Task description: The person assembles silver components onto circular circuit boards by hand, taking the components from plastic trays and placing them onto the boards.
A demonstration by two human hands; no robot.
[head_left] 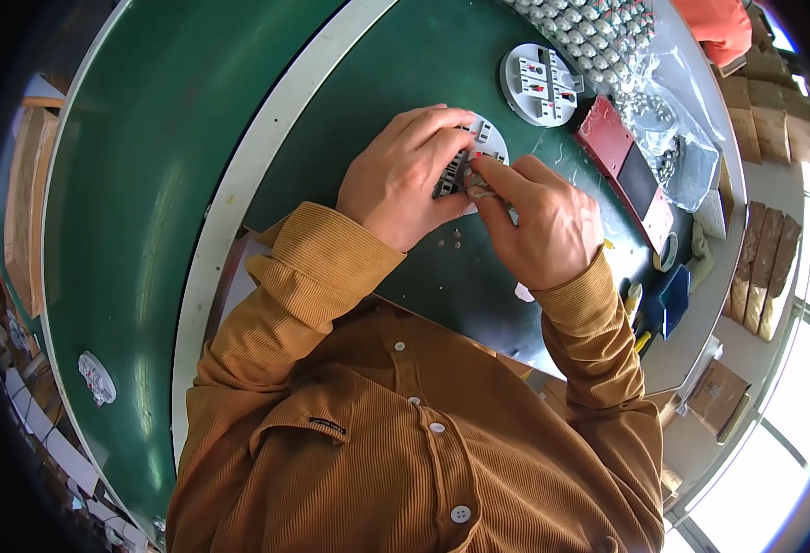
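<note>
The work surface is a green-topped desk [405, 64] with a pale rim, adjoined on the left by a second green surface [138, 184] behind a curved white border band [239, 175]. Strong daylight enters through windows [792, 433] at the lower right, overexposing that area. Brown cardboard boxes [764, 267] are stacked along the right side, with a further box [716, 394] at floor level near the windows.

place: probably factory assembly line | green conveyor belt [147, 184] | stacked cartons [774, 111]
</note>
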